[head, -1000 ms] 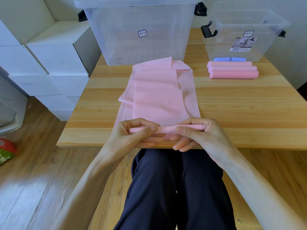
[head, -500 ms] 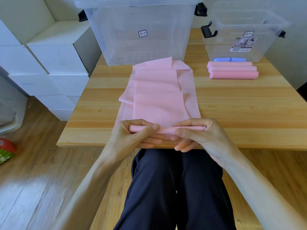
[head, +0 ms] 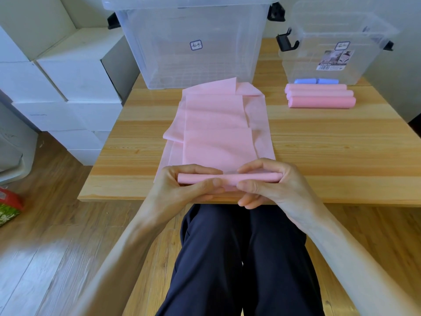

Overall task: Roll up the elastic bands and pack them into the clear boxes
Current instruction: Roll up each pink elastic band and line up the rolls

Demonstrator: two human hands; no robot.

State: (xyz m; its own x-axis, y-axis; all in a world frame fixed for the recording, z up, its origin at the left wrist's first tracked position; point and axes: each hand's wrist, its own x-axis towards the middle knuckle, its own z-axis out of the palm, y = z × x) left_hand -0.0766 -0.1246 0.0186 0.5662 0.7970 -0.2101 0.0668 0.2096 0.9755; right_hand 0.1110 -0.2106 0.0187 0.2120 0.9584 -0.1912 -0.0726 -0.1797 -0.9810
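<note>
On the table (head: 341, 156), the band (head: 218, 124) lies centre; big box (head: 189, 42) at twelve o'clock, small box (head: 337, 42) and rolls (head: 319, 96) at two.

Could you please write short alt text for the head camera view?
Two hands, left hand and right hand, grip the rolled near end of a pink band lying on a wooden table. Finished pink rolls and blue rolls lie before a small clear box; a large clear box stands behind the band.
</note>
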